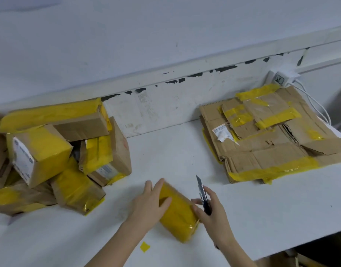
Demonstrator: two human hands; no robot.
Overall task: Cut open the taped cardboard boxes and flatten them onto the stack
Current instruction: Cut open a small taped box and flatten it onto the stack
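Yellow tape is covering the small box (178, 211); brown cardboard with yellow strips is showing on the flattened stack (269, 135); the worktop (262, 205) is showing white.

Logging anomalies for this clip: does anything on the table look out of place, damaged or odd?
A loose scrap of yellow tape lies on the white table near the front edge, apart from every box. A torn white label peels off the flattened stack. Otherwise nothing stands out.
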